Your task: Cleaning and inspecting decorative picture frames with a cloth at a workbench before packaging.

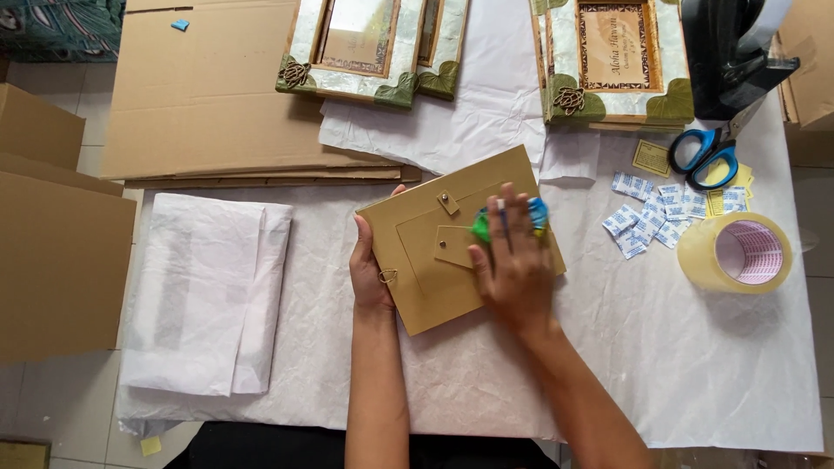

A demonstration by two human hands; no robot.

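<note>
1. Face-down picture frame (434,278), tan backing board up, lying tilted on white wrapping paper (678,365) at the middle of the table.
2. Left hand (369,265) set against the frame's left edge — fingers tucked under or behind it, thumb along the rim; clamped on the edge as far as can be seen.
3. Right hand (512,269) pressed flat on the backing, fingers together and stretched out over a small green and blue object (482,226), with a thin pen-like stick lying between two fingers; whether actually gripped cannot be told.
4. Small metal hanger loop (387,276) on the backing, just beside the left thumb.
5. Folded white paper bundle (208,295) to the left, well apart from the frame.
6. Flattened cardboard sheets (208,95) at the upper left; more cardboard at the far left edge.
7. Shell-faced frames with green leaf corners (356,52) at the top centre — another such frame (612,61) at the top right.
8. Blue-handled scissors (705,155) near the upper right, beside a black tape dispenser (725,61).
9. Scattered small white-and-blue sachets (651,213) right of the frame.
10. Roll of clear packing tape (737,252) standing on its side, near the sachets.
</note>
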